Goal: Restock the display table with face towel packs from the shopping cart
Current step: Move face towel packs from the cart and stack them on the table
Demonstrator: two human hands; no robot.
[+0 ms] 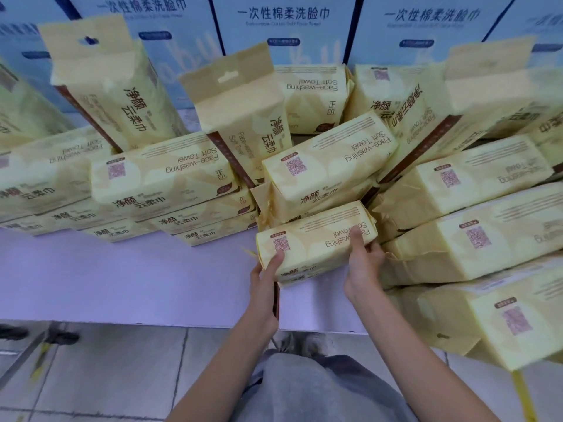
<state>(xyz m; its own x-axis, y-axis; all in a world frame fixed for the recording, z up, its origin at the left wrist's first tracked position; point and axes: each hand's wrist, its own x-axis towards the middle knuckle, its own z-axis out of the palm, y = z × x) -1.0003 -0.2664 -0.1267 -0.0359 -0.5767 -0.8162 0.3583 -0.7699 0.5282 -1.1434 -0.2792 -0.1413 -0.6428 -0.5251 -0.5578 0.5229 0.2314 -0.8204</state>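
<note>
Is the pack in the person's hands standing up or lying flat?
Lying flat: the held pack shows its broad face upward, left hand and right hand gripping it.

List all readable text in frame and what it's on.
"一次性棉柔洗脸巾": blue boxes at back.
"Face-washing Soft Towel", upside down: held pack.
"净颜云柔巾": upright pack.
"正印": flat pack.
Unreadable: QR codes, brown tags, small print under the box title.

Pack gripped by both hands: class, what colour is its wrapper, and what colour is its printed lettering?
The pack is pale yellow with dark brown lettering; the head view shows it.
</note>
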